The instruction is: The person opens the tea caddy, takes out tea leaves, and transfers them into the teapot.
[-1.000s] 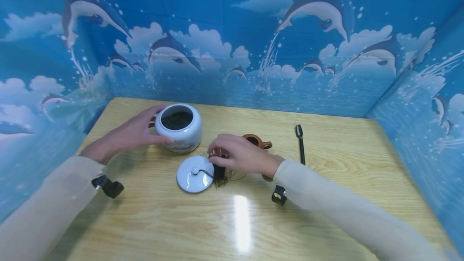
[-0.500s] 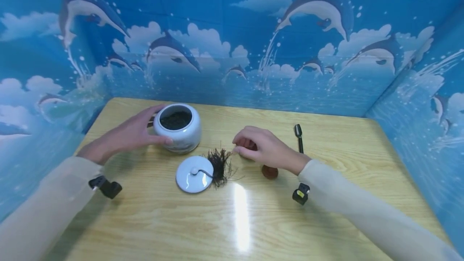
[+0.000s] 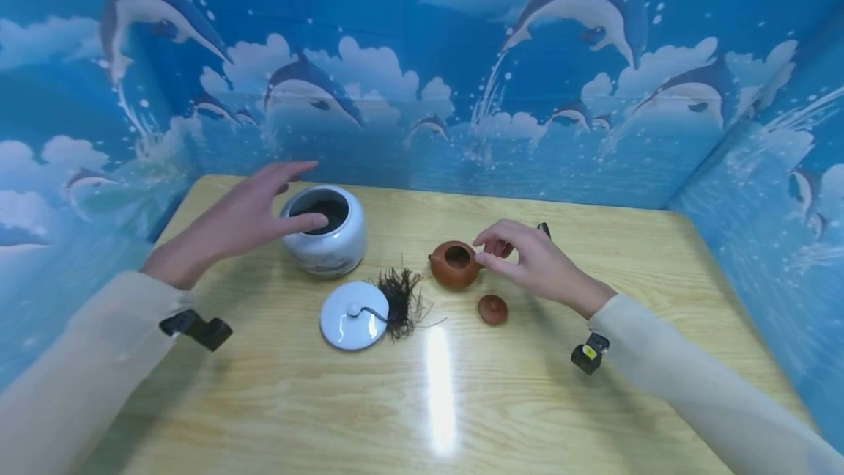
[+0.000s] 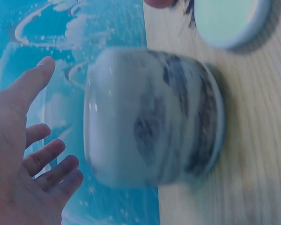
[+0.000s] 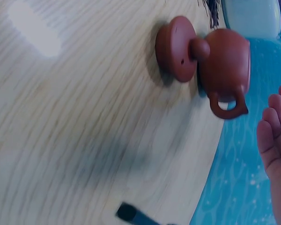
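My left hand hovers beside and over the rim of a white porcelain jar, fingers spread and holding nothing. Dark loose tea leaves lie inside the jar. The left wrist view shows a gap between the hand and the jar's painted wall. My right hand is above the handle side of a small brown clay teapot, whose top is uncovered. In the right wrist view its relaxed fingers are apart from the teapot handle. The teapot's round lid lies on the table in front of it.
The jar's white lid lies on the wooden table, against a dark bristly tuft. A black scoop is mostly hidden behind my right hand. Dolphin-printed cloth stands along the table's back and sides.
My left hand has let go of the jar and risen. My right hand has moved right, from over the bristly tuft, past the teapot to its handle side.
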{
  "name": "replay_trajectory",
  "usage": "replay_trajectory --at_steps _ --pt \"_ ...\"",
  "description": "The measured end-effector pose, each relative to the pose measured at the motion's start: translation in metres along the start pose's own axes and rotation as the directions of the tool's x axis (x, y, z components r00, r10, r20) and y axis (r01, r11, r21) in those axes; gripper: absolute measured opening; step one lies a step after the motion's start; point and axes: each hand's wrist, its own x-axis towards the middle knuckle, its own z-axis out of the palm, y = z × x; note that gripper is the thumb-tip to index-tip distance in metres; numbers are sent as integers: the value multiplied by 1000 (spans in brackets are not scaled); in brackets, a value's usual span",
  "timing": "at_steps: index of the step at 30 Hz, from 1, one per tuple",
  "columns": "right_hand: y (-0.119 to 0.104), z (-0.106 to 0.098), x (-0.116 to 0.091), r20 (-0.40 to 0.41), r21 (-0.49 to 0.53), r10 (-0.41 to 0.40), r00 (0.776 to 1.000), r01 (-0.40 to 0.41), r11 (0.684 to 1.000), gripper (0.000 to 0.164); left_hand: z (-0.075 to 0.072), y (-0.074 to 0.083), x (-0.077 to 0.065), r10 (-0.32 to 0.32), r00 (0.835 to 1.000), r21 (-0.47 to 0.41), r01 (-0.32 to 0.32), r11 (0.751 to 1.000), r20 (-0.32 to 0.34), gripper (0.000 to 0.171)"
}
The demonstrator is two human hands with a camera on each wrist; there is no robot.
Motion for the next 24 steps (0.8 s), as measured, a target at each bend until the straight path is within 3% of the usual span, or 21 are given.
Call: replay_trajectory --at_steps 12,18,21,24 --pt "24 -14 -23 -63 -37 83 995 -85 996 25 15 36 13 168 985 -6 -168 986 -31 90" --pt "42 -20 -40 -66 -63 179 982 -183 981 24 17 44 17 188 982 17 -188 982 -13 90" --pt "49 -21 -47 -53 -70 239 970 -242 968 23 16 40 17 183 983 15 -183 983 -6 93" --pt "55 -22 -53 -30 -85 294 955 -295 952 22 16 29 16 136 991 18 -136 991 11 100"
